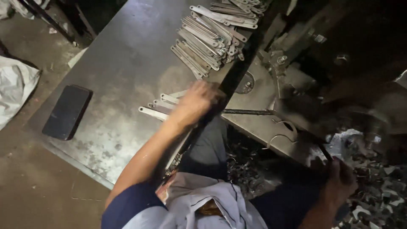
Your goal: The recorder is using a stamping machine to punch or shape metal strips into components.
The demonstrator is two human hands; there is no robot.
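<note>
My left hand (196, 101) rests on a few flat metal strips (157, 107) lying on the grey steel table (123, 63), fingers curled over their right ends at the table's edge. Whether it grips one I cannot tell for sure. My right hand (339, 182) is low at the right, closed around a dark lever handle (324, 152) of the press machine (271, 106). A large pile of the same flat strips (212, 36) with holed ends lies further back on the table.
A black rectangular block (67, 111) sits at the table's left edge. Metal scrap offcuts (373, 199) cover the floor at the right and below the machine. A white sack (15, 89) lies on the floor at left. Cloth (203, 203) covers my lap.
</note>
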